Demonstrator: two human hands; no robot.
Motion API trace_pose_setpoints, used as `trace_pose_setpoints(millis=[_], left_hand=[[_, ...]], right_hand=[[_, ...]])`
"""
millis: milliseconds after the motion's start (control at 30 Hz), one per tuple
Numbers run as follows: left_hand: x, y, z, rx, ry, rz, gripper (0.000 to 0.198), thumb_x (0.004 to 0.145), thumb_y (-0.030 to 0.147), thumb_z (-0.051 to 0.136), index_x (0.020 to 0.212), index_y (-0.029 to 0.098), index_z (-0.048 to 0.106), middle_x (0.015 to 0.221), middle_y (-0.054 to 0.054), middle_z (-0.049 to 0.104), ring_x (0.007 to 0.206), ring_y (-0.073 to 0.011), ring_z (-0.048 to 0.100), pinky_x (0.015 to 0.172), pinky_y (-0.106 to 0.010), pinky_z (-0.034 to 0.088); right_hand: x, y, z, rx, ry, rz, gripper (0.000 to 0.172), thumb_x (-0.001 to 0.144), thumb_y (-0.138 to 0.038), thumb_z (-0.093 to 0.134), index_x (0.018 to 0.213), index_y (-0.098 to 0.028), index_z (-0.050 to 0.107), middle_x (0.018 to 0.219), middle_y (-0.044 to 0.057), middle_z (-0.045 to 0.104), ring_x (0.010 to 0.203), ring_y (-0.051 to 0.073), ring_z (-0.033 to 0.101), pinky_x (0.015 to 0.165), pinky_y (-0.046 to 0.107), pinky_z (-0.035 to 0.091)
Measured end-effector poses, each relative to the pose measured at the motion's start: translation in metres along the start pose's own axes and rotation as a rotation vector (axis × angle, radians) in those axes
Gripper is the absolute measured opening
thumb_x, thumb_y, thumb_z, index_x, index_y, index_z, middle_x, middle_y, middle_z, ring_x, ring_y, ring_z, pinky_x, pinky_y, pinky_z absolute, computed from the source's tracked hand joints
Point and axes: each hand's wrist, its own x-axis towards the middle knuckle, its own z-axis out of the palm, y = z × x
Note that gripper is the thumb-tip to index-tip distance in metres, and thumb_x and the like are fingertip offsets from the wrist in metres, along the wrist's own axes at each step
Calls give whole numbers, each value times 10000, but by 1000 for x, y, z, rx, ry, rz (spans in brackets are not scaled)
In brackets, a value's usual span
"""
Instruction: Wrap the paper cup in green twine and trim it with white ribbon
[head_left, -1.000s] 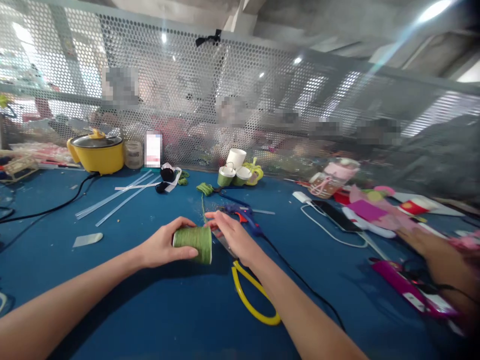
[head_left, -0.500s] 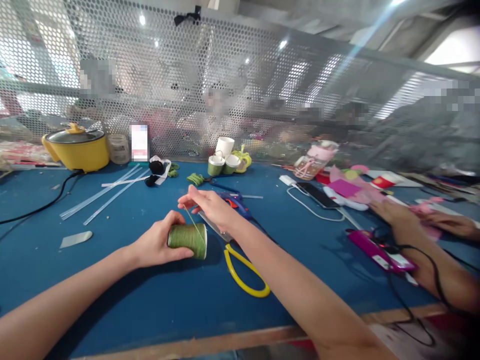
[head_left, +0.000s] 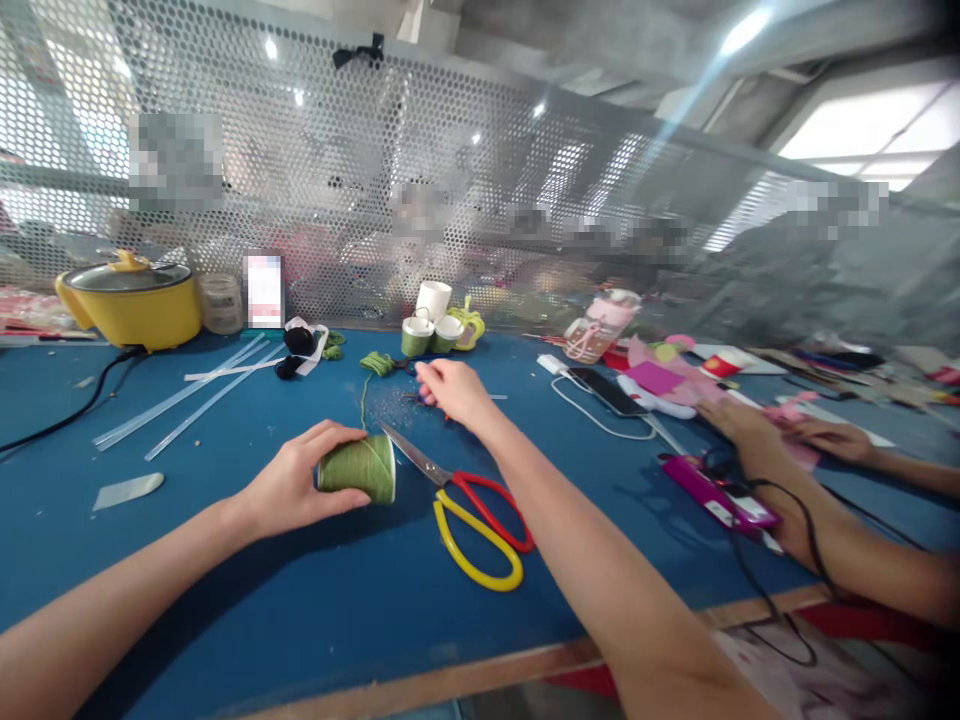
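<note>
My left hand [head_left: 296,478] is wrapped round a spool of green thread [head_left: 358,470] lying on its side on the blue table. A green strand rises from behind the spool towards a small bundle of green cord [head_left: 377,363]. Farther back, my right hand [head_left: 454,392] has its fingers curled together above the table; whatever they hold, if anything, is hidden. Scissors [head_left: 442,478] with one red and one yellow handle lie beside the spool, under my right forearm, blades slightly apart.
At the back stand a yellow electric pot [head_left: 139,310], a jar [head_left: 220,303], a phone [head_left: 264,290] and small cups [head_left: 433,300]. Clear sticks [head_left: 202,400] lie left. To the right are a purple power strip [head_left: 720,495], cables and another person's hands [head_left: 739,425].
My right hand has moved away from the spool, uncovering the scissors' blades and red handle, and now covers much of the blue glue gun. My left hand stays on the spool. The view has shifted right.
</note>
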Motion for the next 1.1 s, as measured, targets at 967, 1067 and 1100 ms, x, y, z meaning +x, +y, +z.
trace_pose_setpoints(millis=[967,1067,1100], left_hand=[[0,-28,-13,-148,-73,-326,508,696,461,616,1102,176,504,974,-54,619,813,-201,588,700,-292,473],[1,-27,-18,-157,-105,-341,480,711,459,599,1083,168,510,908,-38,624,748,-179,580,641,-258,461],[1,-27,-20,-150,-110,-346,474,715,458,595,1082,170,511,896,-34,623,736,-174,576,627,-250,456]], right_hand=[[-85,-9,-12,251,-153,-63,200,733,-343,549,786,-167,625,515,-7,573,444,126,532,451,250,453],[-89,-9,-8,127,-155,-107,190,729,-348,559,621,-195,592,454,-14,549,410,134,509,430,259,419],[-90,-8,-8,83,-145,-131,218,732,-358,558,577,-205,570,435,-19,538,399,136,497,429,264,408]])
